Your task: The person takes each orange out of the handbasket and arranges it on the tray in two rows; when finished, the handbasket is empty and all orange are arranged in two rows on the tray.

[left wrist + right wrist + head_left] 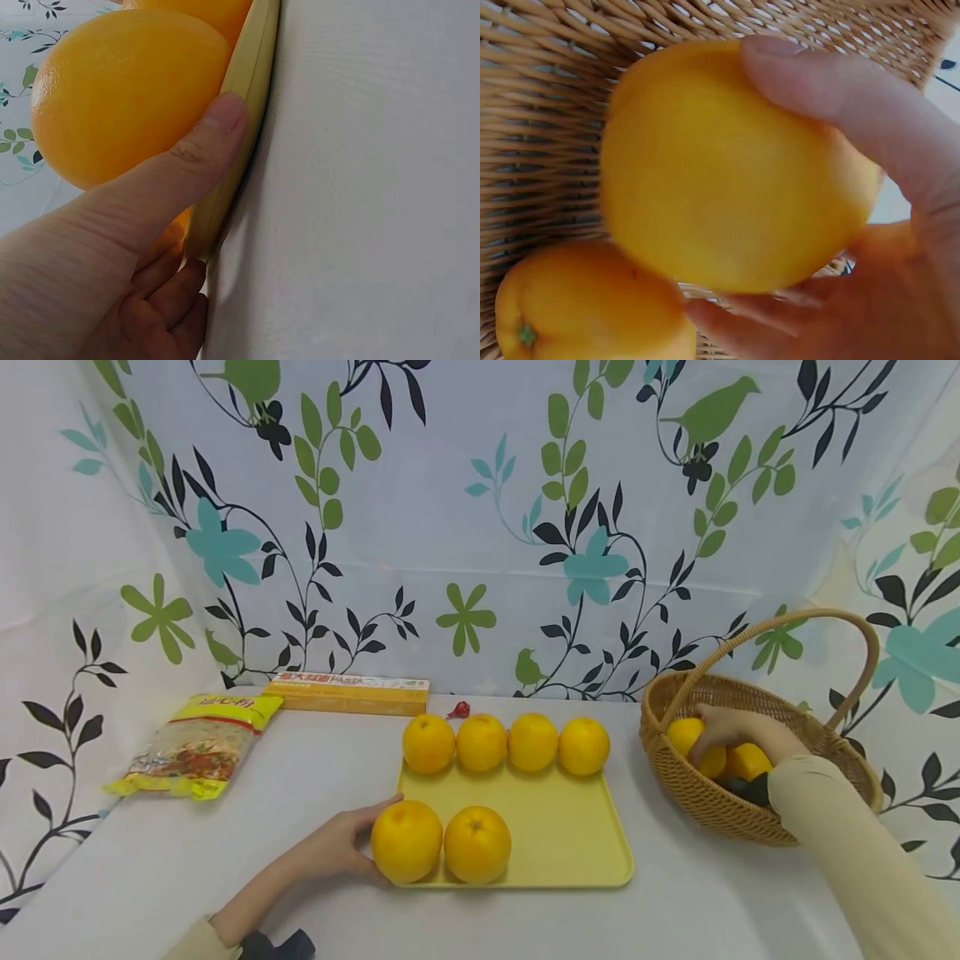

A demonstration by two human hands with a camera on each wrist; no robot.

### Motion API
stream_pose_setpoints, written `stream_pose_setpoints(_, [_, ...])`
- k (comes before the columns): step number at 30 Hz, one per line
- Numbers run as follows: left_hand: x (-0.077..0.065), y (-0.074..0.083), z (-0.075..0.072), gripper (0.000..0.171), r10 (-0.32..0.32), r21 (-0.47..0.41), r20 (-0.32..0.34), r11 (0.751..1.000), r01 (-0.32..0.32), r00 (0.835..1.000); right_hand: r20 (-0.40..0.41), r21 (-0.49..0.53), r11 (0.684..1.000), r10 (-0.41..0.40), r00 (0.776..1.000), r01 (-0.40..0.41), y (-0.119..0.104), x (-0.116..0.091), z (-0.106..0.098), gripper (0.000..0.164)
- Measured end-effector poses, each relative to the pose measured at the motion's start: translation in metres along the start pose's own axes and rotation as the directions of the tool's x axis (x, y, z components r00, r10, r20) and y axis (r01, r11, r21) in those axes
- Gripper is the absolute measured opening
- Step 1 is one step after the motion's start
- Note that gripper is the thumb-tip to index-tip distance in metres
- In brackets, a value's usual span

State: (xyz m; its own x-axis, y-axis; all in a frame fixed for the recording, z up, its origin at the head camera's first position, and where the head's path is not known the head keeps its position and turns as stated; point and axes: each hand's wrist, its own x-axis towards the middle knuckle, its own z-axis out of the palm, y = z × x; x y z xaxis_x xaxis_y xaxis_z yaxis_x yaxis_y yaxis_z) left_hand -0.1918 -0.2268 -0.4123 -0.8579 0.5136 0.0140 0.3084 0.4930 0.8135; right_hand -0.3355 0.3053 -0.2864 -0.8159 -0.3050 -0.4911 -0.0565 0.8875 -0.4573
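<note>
In the head view, my right hand [723,731] reaches into a wicker basket [690,785] and grips an orange [735,172] between thumb and fingers. Another orange [592,307] lies beside it in the basket. My left hand [348,843] holds the front left corner of a yellow tray [570,827], its thumb [217,124] on the rim and its fingers round the corner. Right by that hand is a front orange [407,842], with a second orange [477,845] to its right. Several more oranges [482,742] form a row along the tray's back edge.
A clear and yellow food bag [198,743] lies at the left of the white table [300,777]. Behind it is a long orange pasta box [345,693]. A small red object [459,710] sits behind the tray. The basket's tall handle [795,617] arches over it.
</note>
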Motion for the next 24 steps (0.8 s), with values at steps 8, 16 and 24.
stream_pose_setpoints(8, [0.001, -0.003, 0.000, 0.093, 0.002, 0.006, 0.007, 1.000, -0.003, 1.000, -0.128, 0.038, 0.994, -0.095, 0.987, 0.101, -0.003, -0.017, -0.012, 0.078])
stream_pose_setpoints(16, [0.002, -0.001, 0.000, 0.094, 0.002, 0.011, 0.005, 1.000, -0.002, 1.000, -0.266, -0.047, 0.987, -0.161, 0.950, 0.154, -0.003, -0.031, -0.018, 0.074])
stream_pose_setpoints(24, [0.002, 0.001, -0.002, 0.093, 0.014, 0.003, 0.011, 1.000, -0.014, 1.000, -0.335, -0.100, 0.979, -0.199, 0.921, 0.175, -0.007, -0.050, -0.018, 0.077])
